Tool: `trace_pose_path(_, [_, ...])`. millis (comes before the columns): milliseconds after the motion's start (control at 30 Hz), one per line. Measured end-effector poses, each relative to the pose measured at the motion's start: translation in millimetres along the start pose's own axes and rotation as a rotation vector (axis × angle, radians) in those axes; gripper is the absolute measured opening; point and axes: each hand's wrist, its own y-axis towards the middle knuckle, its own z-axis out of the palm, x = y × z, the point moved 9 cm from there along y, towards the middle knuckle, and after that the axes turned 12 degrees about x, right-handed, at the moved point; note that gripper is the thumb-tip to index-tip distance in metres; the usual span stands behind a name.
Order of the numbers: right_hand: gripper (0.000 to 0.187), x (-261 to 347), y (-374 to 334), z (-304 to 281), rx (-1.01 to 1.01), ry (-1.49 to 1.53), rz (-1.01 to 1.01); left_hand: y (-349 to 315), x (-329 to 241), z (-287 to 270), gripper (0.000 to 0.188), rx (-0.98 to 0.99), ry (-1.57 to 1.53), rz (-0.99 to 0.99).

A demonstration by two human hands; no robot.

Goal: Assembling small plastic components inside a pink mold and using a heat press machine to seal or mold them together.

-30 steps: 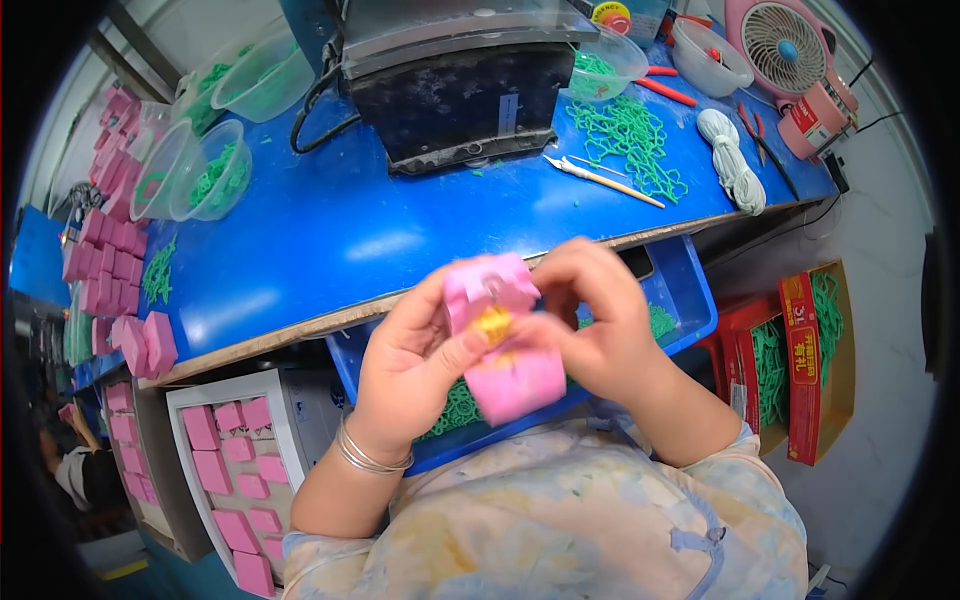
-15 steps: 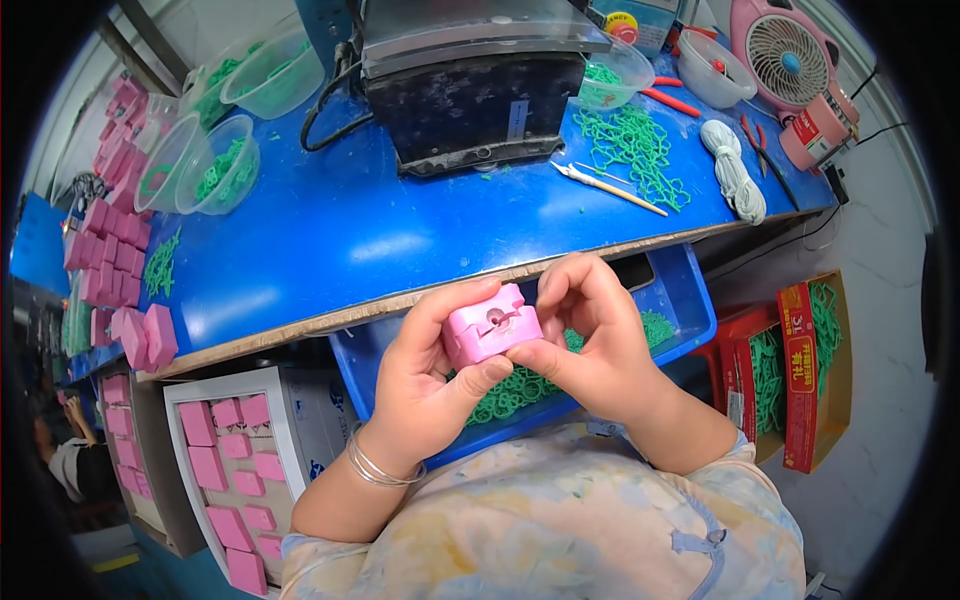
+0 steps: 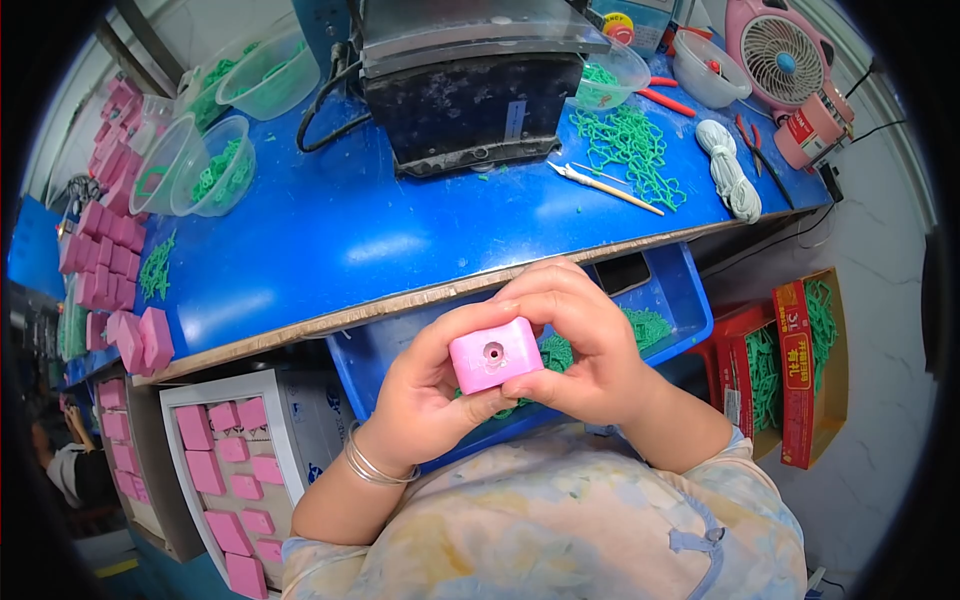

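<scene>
My left grip (image 3: 425, 378) and right grip (image 3: 585, 340) are both curled round one pink mould block (image 3: 498, 375), thumbs along its near edge and fingers behind. Directly beneath my grips sits a blue bin (image 3: 690, 280) of green pieces (image 3: 645, 327), which my fingers and the block partly hide. Beyond them lies the blue table (image 3: 395, 235), with a black machine (image 3: 485, 120) straight ahead and a wooden-handled tool (image 3: 620, 193) ahead to the right. Stacked pink blocks (image 3: 105, 265) stand well off to the left; a red carton (image 3: 795, 380) is to the right. The held block is smooth, with rounded corners; the face turned up at me has a round recess with a small dark hole in it.
</scene>
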Motion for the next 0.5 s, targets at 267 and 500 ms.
trace_pose_path(267, [0.068, -40.4, 6.1, 50.2, -0.107, 1.081, 0.189, 10.9, -48.2, -22.2, 0.075, -0.285, 0.996, -0.097])
trace_pose_path(500, [0.04, -53.2, 8.1, 47.6, -0.158, 1.377, 0.391, 6.6, -53.7, -0.6, 0.1, -0.155, 0.988, -0.302])
